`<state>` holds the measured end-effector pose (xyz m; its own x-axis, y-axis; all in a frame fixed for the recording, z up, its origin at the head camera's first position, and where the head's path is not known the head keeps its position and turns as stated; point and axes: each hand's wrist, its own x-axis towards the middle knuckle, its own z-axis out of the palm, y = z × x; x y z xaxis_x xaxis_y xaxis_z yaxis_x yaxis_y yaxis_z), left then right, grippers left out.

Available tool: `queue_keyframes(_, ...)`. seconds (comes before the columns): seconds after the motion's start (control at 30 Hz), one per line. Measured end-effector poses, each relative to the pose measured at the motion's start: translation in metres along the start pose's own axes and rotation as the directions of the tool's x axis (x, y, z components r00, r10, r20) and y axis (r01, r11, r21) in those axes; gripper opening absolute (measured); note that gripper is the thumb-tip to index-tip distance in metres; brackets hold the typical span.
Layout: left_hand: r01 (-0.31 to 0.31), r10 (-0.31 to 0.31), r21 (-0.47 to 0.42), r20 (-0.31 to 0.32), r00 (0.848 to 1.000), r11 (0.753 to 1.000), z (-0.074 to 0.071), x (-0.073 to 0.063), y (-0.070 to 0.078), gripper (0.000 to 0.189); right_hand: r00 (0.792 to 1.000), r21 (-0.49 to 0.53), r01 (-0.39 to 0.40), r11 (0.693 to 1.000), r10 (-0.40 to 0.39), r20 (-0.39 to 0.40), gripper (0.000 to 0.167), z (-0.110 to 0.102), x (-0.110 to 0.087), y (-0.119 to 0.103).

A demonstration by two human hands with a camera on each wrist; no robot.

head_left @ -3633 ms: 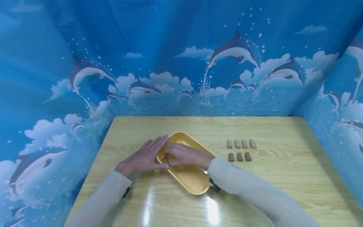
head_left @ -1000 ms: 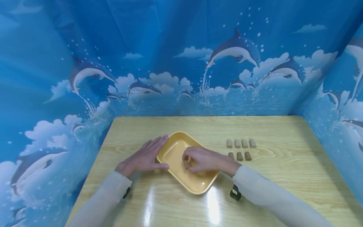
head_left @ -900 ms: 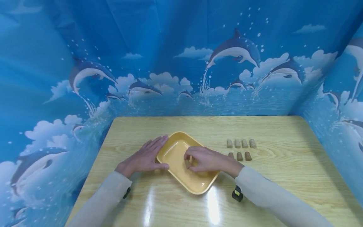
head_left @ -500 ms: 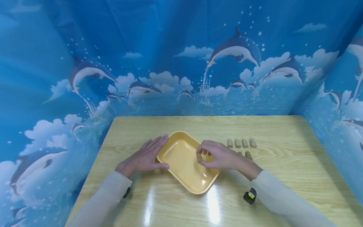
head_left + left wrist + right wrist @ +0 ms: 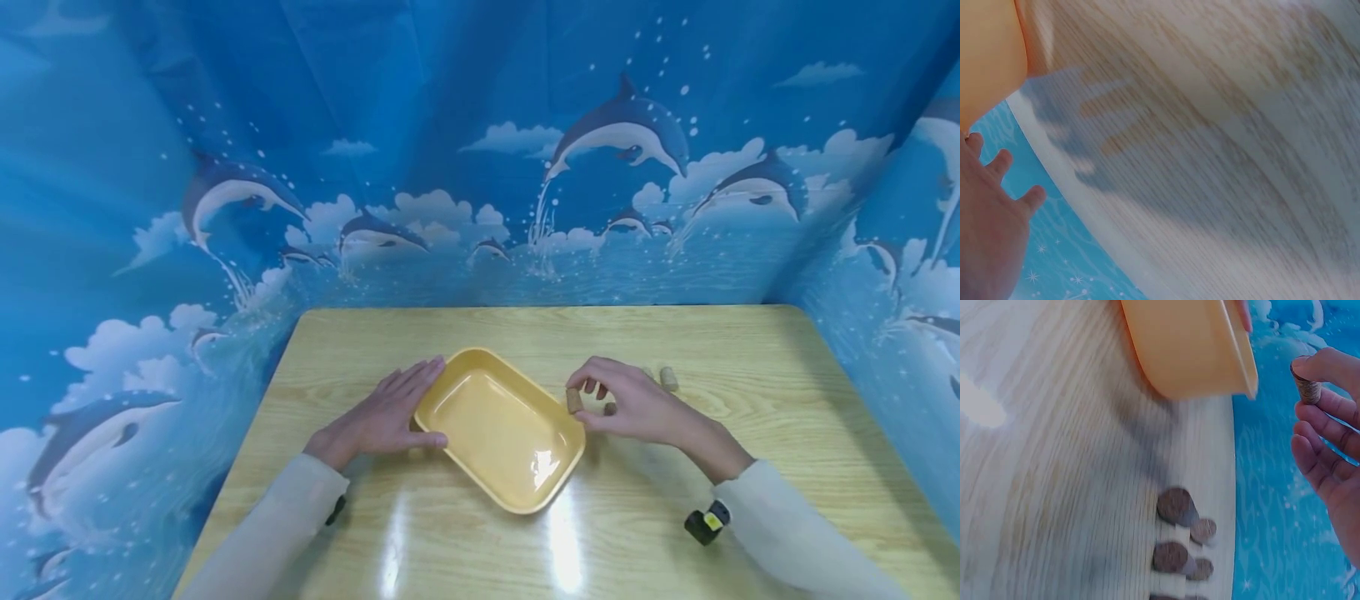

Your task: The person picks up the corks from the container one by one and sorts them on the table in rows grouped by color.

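My right hand pinches a small tapered cork between thumb and fingertips, at the right rim of a yellow plastic tray. In the right wrist view this cork is held up between the thumb and a finger. My left hand lies along the tray's upper left rim, its fingers straight and touching it. The left wrist view has part of that hand beside the tray's wall. More corks stand in two rows on the table; my right hand hides most of them in the head view.
The wood-grain table carries the tray left of its middle. One standing cork shows beyond my right hand. A blue dolphin-print curtain hangs behind and along the sides. A black device sits at my right wrist.
My right hand has moved from inside the tray's left end, across it to the right rim, bringing the cork along. My left hand and the tray have stayed put.
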<state>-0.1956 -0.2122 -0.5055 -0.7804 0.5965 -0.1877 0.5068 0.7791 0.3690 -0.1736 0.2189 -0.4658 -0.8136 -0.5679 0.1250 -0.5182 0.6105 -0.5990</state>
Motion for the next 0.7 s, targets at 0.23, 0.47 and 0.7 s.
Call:
queue_keyframes(0.23,0.001,-0.001,-0.014,0.002,1.0,1.0,-0.001,-0.001,0.0,0.118,0.996,-0.004,-0.067,0.998,0.067,-0.062,0.035,-0.015,-0.022,0.014)
queue_keyframes(0.47,0.004,-0.004,-0.013,0.009,1.0,1.0,-0.001,-0.001,0.001,0.117,0.986,-0.05,-0.088,0.995,0.08,-0.144,0.037,-0.025,-0.045,0.028)
queue_keyframes(0.7,0.006,-0.005,-0.015,0.005,1.0,1.0,-0.001,-0.001,0.001,0.118,0.971,-0.087,-0.131,0.987,0.11,-0.212,0.038,-0.03,-0.065,0.044)
